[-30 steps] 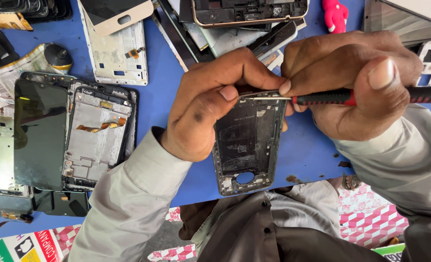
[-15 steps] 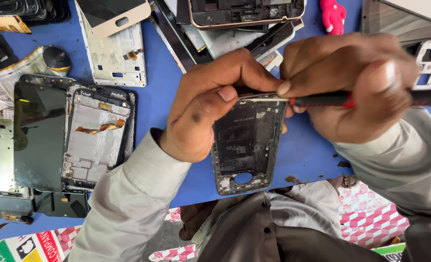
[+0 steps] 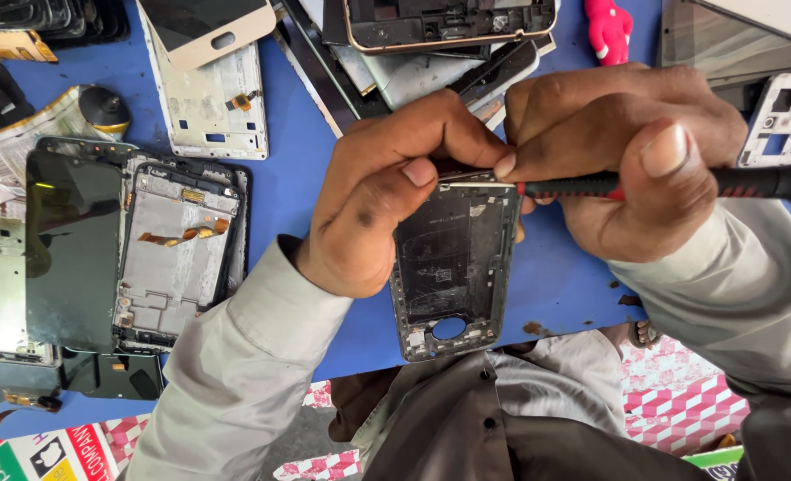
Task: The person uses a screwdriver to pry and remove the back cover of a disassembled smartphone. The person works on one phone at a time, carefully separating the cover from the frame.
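Left hand (image 3: 386, 191) pinches the top edge of a dark phone frame (image 3: 453, 263), steadying it on the blue bench (image 3: 297, 191) near its front edge. Right hand (image 3: 627, 151) is closed round a red-and-black screwdriver (image 3: 680, 184), metal tip at the frame's upper rim. Looks like prying or unscrewing at that corner; next move wants steady pressure, tip kept seated. Stripped phone chassis (image 3: 177, 254) lies well left
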